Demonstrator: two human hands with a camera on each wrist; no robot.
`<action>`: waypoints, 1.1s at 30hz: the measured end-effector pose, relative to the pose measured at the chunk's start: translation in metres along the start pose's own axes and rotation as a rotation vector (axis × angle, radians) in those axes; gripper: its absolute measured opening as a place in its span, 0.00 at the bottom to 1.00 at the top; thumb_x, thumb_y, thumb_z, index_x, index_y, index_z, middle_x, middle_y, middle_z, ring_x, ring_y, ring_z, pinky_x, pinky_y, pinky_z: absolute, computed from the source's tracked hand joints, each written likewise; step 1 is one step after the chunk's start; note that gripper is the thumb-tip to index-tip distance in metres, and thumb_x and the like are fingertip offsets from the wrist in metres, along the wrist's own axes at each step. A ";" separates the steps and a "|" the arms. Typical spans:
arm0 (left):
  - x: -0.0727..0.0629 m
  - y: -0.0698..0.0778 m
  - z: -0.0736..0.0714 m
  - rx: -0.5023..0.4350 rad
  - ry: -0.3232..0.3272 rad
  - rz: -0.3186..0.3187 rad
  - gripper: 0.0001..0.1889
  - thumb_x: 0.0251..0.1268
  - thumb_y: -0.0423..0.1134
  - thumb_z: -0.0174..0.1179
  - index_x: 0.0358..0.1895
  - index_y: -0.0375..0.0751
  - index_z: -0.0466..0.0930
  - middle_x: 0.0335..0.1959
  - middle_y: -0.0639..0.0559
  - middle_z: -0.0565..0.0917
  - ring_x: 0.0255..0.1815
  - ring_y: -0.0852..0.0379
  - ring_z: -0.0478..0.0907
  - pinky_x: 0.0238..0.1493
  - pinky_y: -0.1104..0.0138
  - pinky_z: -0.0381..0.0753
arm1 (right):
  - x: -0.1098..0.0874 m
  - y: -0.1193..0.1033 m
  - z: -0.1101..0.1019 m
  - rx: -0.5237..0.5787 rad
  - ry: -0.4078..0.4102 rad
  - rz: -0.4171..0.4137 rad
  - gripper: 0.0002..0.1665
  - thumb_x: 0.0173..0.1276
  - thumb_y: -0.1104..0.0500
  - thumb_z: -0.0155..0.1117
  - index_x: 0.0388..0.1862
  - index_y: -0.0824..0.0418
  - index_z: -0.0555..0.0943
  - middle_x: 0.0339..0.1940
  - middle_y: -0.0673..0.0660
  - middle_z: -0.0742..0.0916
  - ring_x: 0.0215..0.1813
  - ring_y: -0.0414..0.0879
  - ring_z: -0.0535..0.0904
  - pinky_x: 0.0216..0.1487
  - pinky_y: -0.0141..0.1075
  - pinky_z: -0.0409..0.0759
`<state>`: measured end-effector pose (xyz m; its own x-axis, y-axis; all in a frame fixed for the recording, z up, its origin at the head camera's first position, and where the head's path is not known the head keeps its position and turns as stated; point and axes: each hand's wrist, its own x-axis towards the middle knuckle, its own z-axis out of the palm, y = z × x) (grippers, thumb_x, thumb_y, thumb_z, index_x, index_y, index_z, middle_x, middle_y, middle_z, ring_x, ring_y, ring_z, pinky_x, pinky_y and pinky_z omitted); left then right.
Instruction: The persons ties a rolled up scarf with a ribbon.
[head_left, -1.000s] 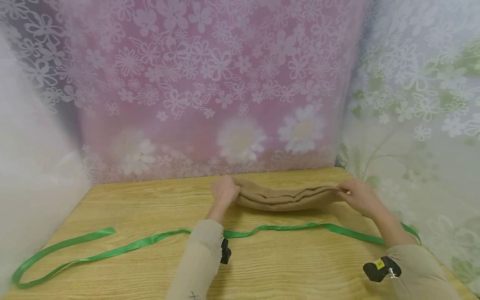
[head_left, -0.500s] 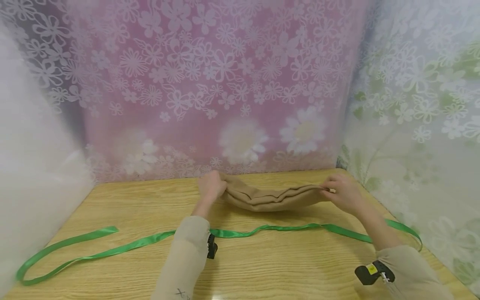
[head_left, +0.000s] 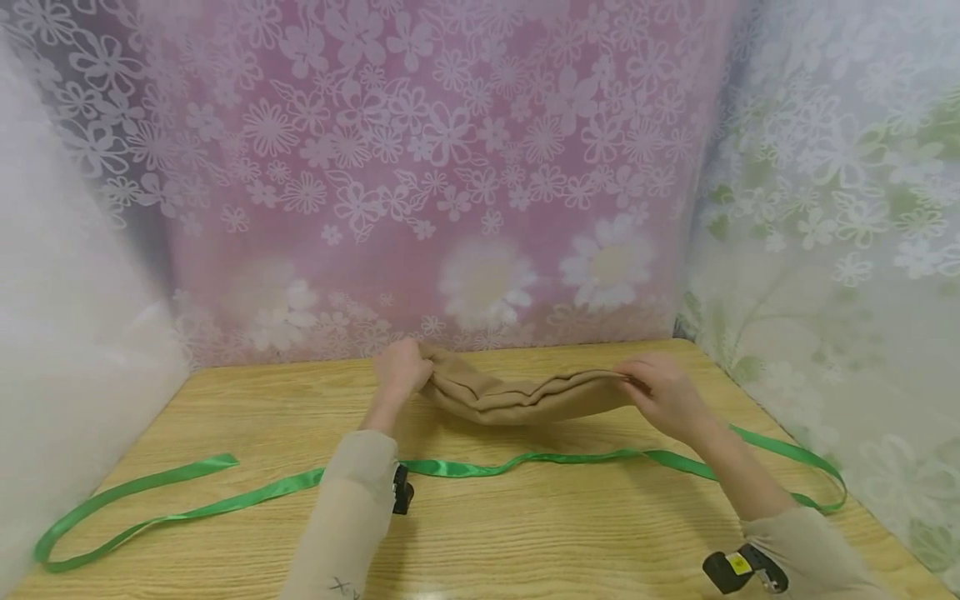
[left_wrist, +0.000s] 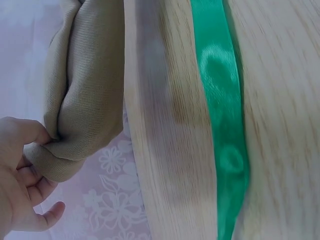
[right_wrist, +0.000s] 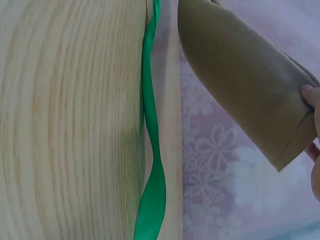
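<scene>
A folded tan cloth [head_left: 517,404] sags between my two hands above the far part of the table. My left hand [head_left: 401,368] grips its left end; in the left wrist view the thumb and fingers [left_wrist: 37,132] pinch the bunched fabric, with one finger standing off. At the other end my right hand [head_left: 663,396] pinches a corner, and the right wrist view has the thumb [right_wrist: 311,95] pressed on the cloth's edge. Nearer the sleeves, a long green satin ribbon [head_left: 450,468] runs across the table beneath both forearms.
The ribbon curves into a loop at the left edge and another at the right. Pink flowered sheeting [head_left: 450,208] backs the wood-grain table [head_left: 570,533], with pale sheets on both sides. Black wrist cameras [head_left: 742,569] sit at each cuff.
Both hands have moved left with the cloth stretched between them. More of the ribbon's right loop shows past the right forearm.
</scene>
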<state>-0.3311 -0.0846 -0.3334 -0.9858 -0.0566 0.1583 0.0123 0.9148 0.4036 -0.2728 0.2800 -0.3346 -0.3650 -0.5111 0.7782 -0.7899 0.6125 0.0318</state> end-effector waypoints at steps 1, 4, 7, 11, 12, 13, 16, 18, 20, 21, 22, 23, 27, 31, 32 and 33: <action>0.000 -0.002 0.000 0.000 0.006 0.004 0.08 0.55 0.35 0.55 0.32 0.36 0.82 0.29 0.45 0.83 0.37 0.45 0.78 0.60 0.45 0.60 | 0.001 -0.002 0.001 0.022 0.012 -0.007 0.17 0.41 0.76 0.70 0.33 0.67 0.82 0.32 0.58 0.85 0.32 0.49 0.78 0.36 0.36 0.73; 0.001 -0.007 0.001 0.000 0.013 0.020 0.09 0.55 0.34 0.55 0.34 0.36 0.83 0.31 0.44 0.83 0.41 0.43 0.78 0.63 0.41 0.52 | 0.005 -0.009 0.006 0.104 0.040 -0.021 0.19 0.41 0.78 0.69 0.35 0.66 0.82 0.34 0.58 0.85 0.34 0.48 0.78 0.39 0.29 0.71; 0.002 -0.011 0.002 -0.003 0.015 0.033 0.10 0.55 0.34 0.55 0.38 0.36 0.83 0.35 0.43 0.84 0.44 0.42 0.78 0.64 0.41 0.49 | 0.008 -0.013 0.009 0.201 0.050 -0.030 0.20 0.42 0.77 0.69 0.36 0.64 0.83 0.35 0.57 0.86 0.38 0.48 0.80 0.42 0.25 0.73; 0.003 -0.016 0.002 -0.006 0.019 0.045 0.09 0.56 0.34 0.54 0.36 0.36 0.83 0.33 0.44 0.83 0.43 0.43 0.77 0.62 0.43 0.55 | 0.010 -0.019 0.013 0.336 0.054 -0.063 0.16 0.45 0.74 0.70 0.36 0.64 0.84 0.34 0.58 0.86 0.40 0.45 0.80 0.36 0.22 0.73; 0.003 -0.016 0.002 -0.002 0.022 0.046 0.09 0.56 0.34 0.54 0.35 0.36 0.83 0.31 0.45 0.83 0.41 0.44 0.77 0.61 0.44 0.57 | 0.011 -0.022 0.013 0.364 0.053 -0.071 0.16 0.45 0.75 0.70 0.36 0.65 0.84 0.34 0.59 0.86 0.40 0.44 0.80 0.34 0.22 0.72; 0.004 -0.017 0.002 0.006 0.025 0.046 0.08 0.56 0.34 0.54 0.33 0.37 0.83 0.29 0.46 0.82 0.39 0.44 0.77 0.60 0.45 0.59 | 0.012 -0.024 0.014 0.387 0.054 -0.083 0.17 0.44 0.75 0.70 0.36 0.65 0.84 0.34 0.60 0.86 0.40 0.44 0.80 0.33 0.23 0.72; 0.006 -0.017 0.000 0.023 0.038 0.047 0.05 0.56 0.34 0.54 0.28 0.39 0.80 0.26 0.48 0.80 0.37 0.46 0.77 0.58 0.45 0.61 | 0.015 -0.032 0.015 0.432 0.051 -0.122 0.17 0.43 0.77 0.70 0.36 0.67 0.83 0.35 0.62 0.85 0.40 0.47 0.81 0.35 0.23 0.73; 0.008 -0.017 0.000 0.035 0.040 0.045 0.05 0.56 0.34 0.53 0.25 0.41 0.78 0.25 0.48 0.79 0.36 0.46 0.77 0.59 0.44 0.59 | 0.017 -0.037 0.017 0.429 0.042 -0.149 0.10 0.52 0.70 0.68 0.36 0.67 0.83 0.36 0.62 0.85 0.40 0.48 0.80 0.40 0.24 0.74; 0.009 -0.017 -0.001 0.037 0.041 0.052 0.06 0.56 0.33 0.53 0.23 0.41 0.77 0.23 0.49 0.79 0.34 0.47 0.77 0.59 0.43 0.58 | 0.021 -0.042 0.019 0.413 0.042 -0.199 0.07 0.62 0.62 0.63 0.35 0.66 0.83 0.35 0.61 0.85 0.39 0.50 0.80 0.43 0.26 0.75; 0.009 -0.017 -0.001 0.041 0.040 0.056 0.06 0.56 0.33 0.53 0.23 0.42 0.77 0.23 0.49 0.79 0.33 0.47 0.76 0.59 0.43 0.59 | 0.023 -0.045 0.019 0.406 0.046 -0.227 0.11 0.65 0.58 0.60 0.35 0.66 0.82 0.35 0.60 0.85 0.39 0.50 0.80 0.44 0.27 0.75; 0.009 -0.017 -0.001 0.043 0.039 0.063 0.07 0.56 0.33 0.53 0.23 0.42 0.77 0.22 0.50 0.78 0.32 0.48 0.76 0.58 0.44 0.60 | 0.025 -0.048 0.020 0.399 0.050 -0.254 0.13 0.68 0.56 0.57 0.34 0.65 0.82 0.35 0.59 0.85 0.38 0.50 0.80 0.43 0.28 0.75; 0.010 -0.016 -0.001 0.044 0.038 0.069 0.06 0.56 0.33 0.53 0.24 0.41 0.78 0.21 0.50 0.78 0.31 0.48 0.76 0.58 0.44 0.60 | 0.028 -0.052 0.021 0.389 0.056 -0.284 0.15 0.69 0.55 0.56 0.34 0.64 0.82 0.35 0.59 0.85 0.37 0.51 0.80 0.43 0.29 0.76; 0.010 -0.014 -0.003 0.047 0.025 0.093 0.06 0.56 0.32 0.53 0.25 0.40 0.78 0.20 0.50 0.77 0.29 0.48 0.75 0.56 0.44 0.62 | 0.036 -0.067 0.022 0.398 0.061 -0.363 0.13 0.69 0.57 0.56 0.33 0.63 0.82 0.34 0.58 0.84 0.36 0.49 0.80 0.42 0.32 0.76; 0.011 -0.012 -0.004 0.055 0.019 0.110 0.07 0.57 0.32 0.52 0.24 0.41 0.76 0.25 0.47 0.79 0.30 0.47 0.75 0.55 0.46 0.65 | 0.043 -0.083 0.022 0.408 0.056 -0.430 0.11 0.69 0.59 0.57 0.31 0.63 0.82 0.33 0.57 0.84 0.35 0.48 0.81 0.40 0.34 0.77; 0.011 -0.012 -0.004 0.055 0.023 0.117 0.07 0.57 0.32 0.52 0.23 0.42 0.75 0.27 0.47 0.80 0.32 0.47 0.76 0.56 0.46 0.64 | 0.044 -0.086 0.021 0.411 0.055 -0.445 0.10 0.69 0.59 0.57 0.31 0.63 0.82 0.33 0.57 0.84 0.35 0.47 0.81 0.40 0.34 0.77; 0.012 -0.011 -0.004 0.062 0.025 0.126 0.08 0.57 0.32 0.52 0.22 0.42 0.75 0.28 0.47 0.80 0.33 0.47 0.76 0.57 0.46 0.64 | 0.046 -0.090 0.021 0.412 0.058 -0.463 0.10 0.69 0.59 0.57 0.31 0.63 0.82 0.32 0.57 0.84 0.35 0.47 0.81 0.39 0.34 0.77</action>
<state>-0.3421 -0.0973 -0.3321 -0.9726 0.0511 0.2269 0.1246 0.9382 0.3229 -0.2291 0.1887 -0.3154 0.0791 -0.6275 0.7746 -0.9893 0.0463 0.1385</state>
